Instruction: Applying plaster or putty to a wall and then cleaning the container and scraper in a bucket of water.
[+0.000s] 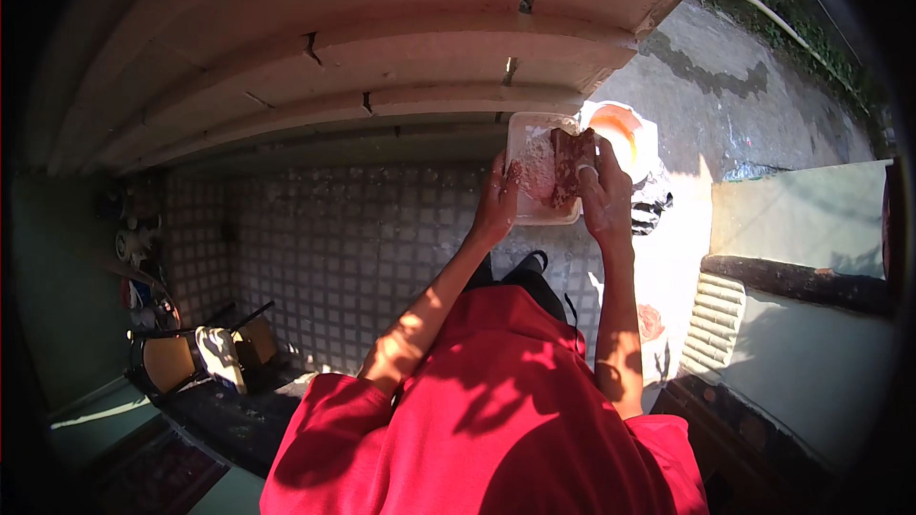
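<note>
A clear rectangular plastic container [516,138] is held up in front of me, close to the stair edge. Pinkish-white, crumbly or wet material [534,172] shows inside it. My left hand [497,200] grips the container's left side. On the right, my right hand [607,193] is closed on a dark reddish-brown piece [570,157], blotched with white, that lies over the container's right half. White residue shows on my right fingers. I cannot tell what the piece is, nor whether my right hand also grips the container's rim.
Beyond the container stands a sunlit white bucket [625,119] with an orange inside, beside a black-and-white bag [653,198]. Concrete steps [429,57] rise ahead. Chairs [172,362] stand at lower left. A ribbed pale object [714,322] and a dark wooden beam [797,281] are at right.
</note>
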`<state>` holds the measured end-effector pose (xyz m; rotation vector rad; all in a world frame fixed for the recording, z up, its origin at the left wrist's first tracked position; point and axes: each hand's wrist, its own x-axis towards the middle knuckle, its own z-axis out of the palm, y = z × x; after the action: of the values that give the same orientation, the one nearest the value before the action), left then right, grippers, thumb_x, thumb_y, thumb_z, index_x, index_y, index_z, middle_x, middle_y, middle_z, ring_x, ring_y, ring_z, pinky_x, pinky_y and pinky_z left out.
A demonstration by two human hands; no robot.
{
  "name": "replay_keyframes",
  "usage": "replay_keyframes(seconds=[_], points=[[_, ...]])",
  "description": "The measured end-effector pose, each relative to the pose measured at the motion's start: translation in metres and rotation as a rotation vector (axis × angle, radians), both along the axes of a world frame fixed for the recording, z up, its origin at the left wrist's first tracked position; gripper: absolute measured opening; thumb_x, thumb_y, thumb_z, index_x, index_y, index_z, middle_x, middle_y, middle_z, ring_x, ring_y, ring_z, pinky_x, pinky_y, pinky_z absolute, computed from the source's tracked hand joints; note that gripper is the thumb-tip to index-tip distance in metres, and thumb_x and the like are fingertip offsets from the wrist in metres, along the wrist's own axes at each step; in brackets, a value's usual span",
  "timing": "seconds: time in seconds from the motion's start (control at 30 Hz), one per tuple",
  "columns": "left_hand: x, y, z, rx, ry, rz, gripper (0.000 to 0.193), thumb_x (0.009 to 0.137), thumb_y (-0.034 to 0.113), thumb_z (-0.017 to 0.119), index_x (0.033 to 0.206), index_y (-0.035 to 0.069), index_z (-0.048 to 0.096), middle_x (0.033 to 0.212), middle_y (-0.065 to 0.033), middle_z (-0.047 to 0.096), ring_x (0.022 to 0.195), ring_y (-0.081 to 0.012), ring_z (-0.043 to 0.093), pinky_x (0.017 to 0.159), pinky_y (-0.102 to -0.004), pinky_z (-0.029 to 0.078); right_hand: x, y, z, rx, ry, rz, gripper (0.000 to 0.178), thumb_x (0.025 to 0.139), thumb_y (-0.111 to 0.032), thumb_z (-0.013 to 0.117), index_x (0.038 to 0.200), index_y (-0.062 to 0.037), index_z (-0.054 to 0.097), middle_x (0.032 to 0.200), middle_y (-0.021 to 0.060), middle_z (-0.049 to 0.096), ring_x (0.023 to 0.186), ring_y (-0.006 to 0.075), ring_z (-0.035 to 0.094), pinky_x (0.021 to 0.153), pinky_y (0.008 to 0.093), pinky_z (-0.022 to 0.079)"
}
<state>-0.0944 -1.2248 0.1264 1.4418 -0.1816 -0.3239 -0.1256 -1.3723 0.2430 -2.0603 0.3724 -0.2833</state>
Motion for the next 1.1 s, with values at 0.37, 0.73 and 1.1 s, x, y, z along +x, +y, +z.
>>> replay_keyframes(seconds=[0.37, 0.73, 1.1], points=[[0.002, 0.024, -0.032, -0.049, -0.056, 0.056, 0.043, 0.101, 0.032, 0.030, 0.131, 0.003, 0.039, 0.121, -0.0112, 0.050, 0.112, -0.0149, 0.044, 0.099, -0.0298, 0.034, 0.003, 0.047, 0.001, -0.234, -0.065, 0.174, 0.032, 0.081, -0.011, 0.050, 0.107, 0.0057, 0.055, 0.078, 0.0251, 0.061, 0.073, 0.0410, 0.060, 0.068, 0.0432, 0.046], [-0.012, 0.027, 0.005, -0.153, 0.180, 0.234, 0.045, 0.101, 0.034, 0.031, 0.133, 0.003, 0.037, 0.124, -0.0098, 0.049, 0.115, -0.0152, 0.043, 0.100, -0.0299, 0.034, 0.012, 0.059, -0.003, -0.169, -0.061, 0.299, 0.031, 0.078, -0.018, 0.053, 0.098, 0.0052, 0.057, 0.073, 0.0286, 0.058, 0.072, 0.0460, 0.059, 0.064, 0.0501, 0.046], [-0.025, 0.017, 0.000, -0.058, 0.134, 0.342, 0.042, 0.101, 0.030, 0.031, 0.133, 0.005, 0.039, 0.128, -0.0104, 0.047, 0.119, -0.0164, 0.041, 0.102, -0.0311, 0.031, 0.011, 0.028, 0.005, -0.222, -0.063, 0.307, 0.026, 0.081, -0.013, 0.051, 0.097, 0.0059, 0.058, 0.067, 0.0228, 0.061, 0.062, 0.0360, 0.062, 0.059, 0.0394, 0.048]])
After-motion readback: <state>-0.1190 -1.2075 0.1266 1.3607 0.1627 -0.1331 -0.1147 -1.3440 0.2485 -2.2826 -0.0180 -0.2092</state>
